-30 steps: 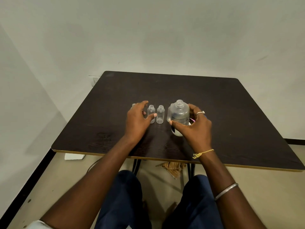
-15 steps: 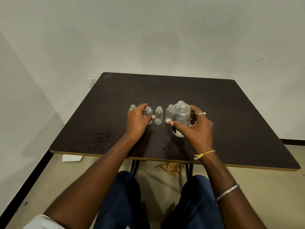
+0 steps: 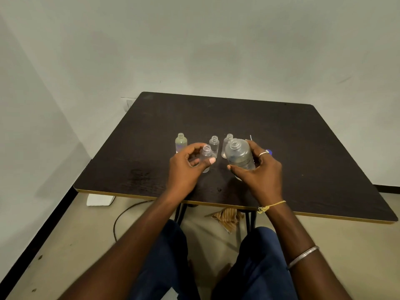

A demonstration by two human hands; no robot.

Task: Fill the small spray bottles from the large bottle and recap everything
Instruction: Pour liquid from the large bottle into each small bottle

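Note:
My right hand point(image 3: 260, 176) grips the large clear bottle point(image 3: 239, 154), uncapped, lifted off the dark table point(image 3: 303, 148) and tilted a little to the left. My left hand point(image 3: 184, 169) holds a small clear bottle point(image 3: 206, 155) between thumb and fingers, uncapped and raised towards me. Three more small uncapped bottles stand in a row behind: one at the left point(image 3: 181, 142), one in the middle point(image 3: 214, 144), and one point(image 3: 227, 144) partly hidden behind the large bottle.
A thin white tube point(image 3: 251, 137) and a blue cap piece point(image 3: 269, 151) lie on the table just behind my right hand. Under the table are a striped cloth point(image 3: 227, 217), a cable and a white block point(image 3: 100, 200). Walls close off the back and left.
My left hand has lifted one small bottle out of the row and pulled it nearer. My right hand has raised the large bottle off the table and tilted it left.

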